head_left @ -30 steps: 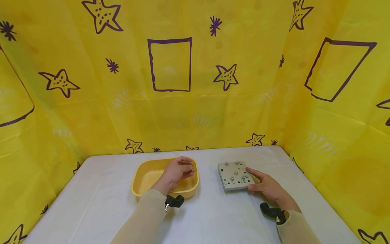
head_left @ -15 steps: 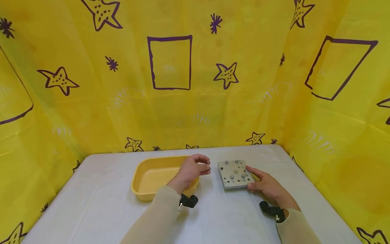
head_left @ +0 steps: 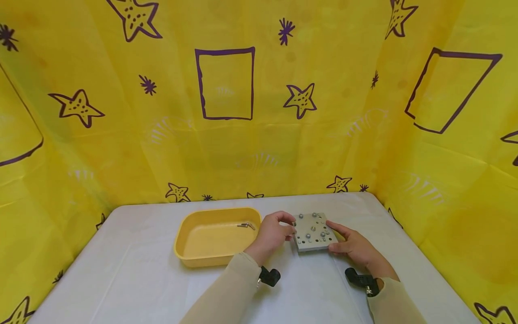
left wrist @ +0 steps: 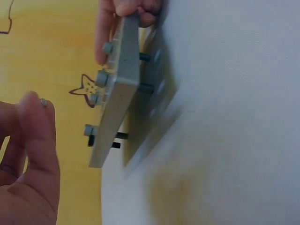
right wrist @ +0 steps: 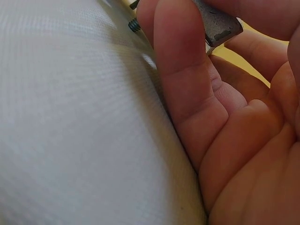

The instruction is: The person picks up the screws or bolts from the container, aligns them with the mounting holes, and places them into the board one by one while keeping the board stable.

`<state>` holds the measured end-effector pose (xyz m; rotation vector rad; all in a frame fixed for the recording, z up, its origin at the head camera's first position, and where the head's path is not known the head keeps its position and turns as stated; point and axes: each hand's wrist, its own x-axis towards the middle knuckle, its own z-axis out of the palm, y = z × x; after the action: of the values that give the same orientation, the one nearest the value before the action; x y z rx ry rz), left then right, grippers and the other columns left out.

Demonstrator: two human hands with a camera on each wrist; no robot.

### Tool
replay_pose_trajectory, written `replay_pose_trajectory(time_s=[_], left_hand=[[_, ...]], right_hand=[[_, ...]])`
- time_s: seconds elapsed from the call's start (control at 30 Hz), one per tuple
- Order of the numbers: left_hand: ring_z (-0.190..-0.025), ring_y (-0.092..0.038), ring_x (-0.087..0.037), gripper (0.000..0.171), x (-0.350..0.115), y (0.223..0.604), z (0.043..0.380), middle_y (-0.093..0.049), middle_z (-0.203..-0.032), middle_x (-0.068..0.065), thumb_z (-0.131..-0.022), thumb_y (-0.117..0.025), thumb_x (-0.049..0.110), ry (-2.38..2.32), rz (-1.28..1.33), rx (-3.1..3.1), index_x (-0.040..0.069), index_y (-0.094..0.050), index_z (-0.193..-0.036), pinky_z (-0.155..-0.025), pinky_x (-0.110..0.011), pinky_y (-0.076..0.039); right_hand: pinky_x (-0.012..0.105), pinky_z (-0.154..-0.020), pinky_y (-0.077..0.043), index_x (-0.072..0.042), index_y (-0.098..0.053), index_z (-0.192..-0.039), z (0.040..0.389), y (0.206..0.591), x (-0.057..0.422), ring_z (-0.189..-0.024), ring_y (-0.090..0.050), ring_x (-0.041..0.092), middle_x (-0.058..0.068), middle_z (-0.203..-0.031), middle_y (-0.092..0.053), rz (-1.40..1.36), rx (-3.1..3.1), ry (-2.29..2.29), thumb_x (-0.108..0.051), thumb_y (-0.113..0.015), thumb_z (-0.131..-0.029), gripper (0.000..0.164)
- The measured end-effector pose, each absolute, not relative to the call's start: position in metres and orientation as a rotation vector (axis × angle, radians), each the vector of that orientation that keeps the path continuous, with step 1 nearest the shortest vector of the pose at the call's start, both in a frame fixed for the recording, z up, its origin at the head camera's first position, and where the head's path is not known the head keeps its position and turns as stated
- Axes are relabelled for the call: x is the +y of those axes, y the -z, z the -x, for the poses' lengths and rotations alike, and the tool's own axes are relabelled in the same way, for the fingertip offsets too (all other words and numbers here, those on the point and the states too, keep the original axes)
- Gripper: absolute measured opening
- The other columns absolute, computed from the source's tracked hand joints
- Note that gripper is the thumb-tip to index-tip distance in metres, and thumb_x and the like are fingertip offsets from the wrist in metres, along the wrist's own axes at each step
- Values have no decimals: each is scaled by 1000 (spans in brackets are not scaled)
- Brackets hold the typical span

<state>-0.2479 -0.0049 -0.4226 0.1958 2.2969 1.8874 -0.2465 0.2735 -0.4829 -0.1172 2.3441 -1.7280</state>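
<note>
My right hand (head_left: 358, 249) grips the right edge of a square grey metal plate (head_left: 304, 243), fingers partly beneath it, and keeps it above the table. Several socket-head screws stand in the plate's holes; in the left wrist view their threaded ends (left wrist: 146, 88) poke out below. At the plate's left edge is my left hand (head_left: 273, 234). Between its thumb and fingertip it pinches a small screw (left wrist: 43, 101), of which only a bit of metal shows. The right wrist view has a corner of the plate (right wrist: 222, 30) behind my fingers.
A yellow plastic tray (head_left: 180, 243) stands left of the plate, with a few loose screws (head_left: 246, 225) at its right end. White cloth covers the table (head_left: 133, 274). Yellow patterned curtain (head_left: 226, 157) encloses the back and sides.
My left hand has moved right, out of the tray and across to the plate's left edge, carrying the small screw. The right hand and plate have stayed in place.
</note>
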Motion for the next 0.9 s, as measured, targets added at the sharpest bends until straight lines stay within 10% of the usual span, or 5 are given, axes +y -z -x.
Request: replay_pose_trajectory(time_s=[0.9], left_hand=[[-76, -62, -11, 14, 13, 463, 262, -64, -90, 6, -88, -70, -1, -1822, -288, 2504, 10, -71, -97, -63, -27, -53]], right_hand=[[62, -113, -3, -19, -42, -153, 244, 476, 272, -138, -29, 37, 17, -160, -26, 118, 2326, 1727, -23, -85, -78, 87]])
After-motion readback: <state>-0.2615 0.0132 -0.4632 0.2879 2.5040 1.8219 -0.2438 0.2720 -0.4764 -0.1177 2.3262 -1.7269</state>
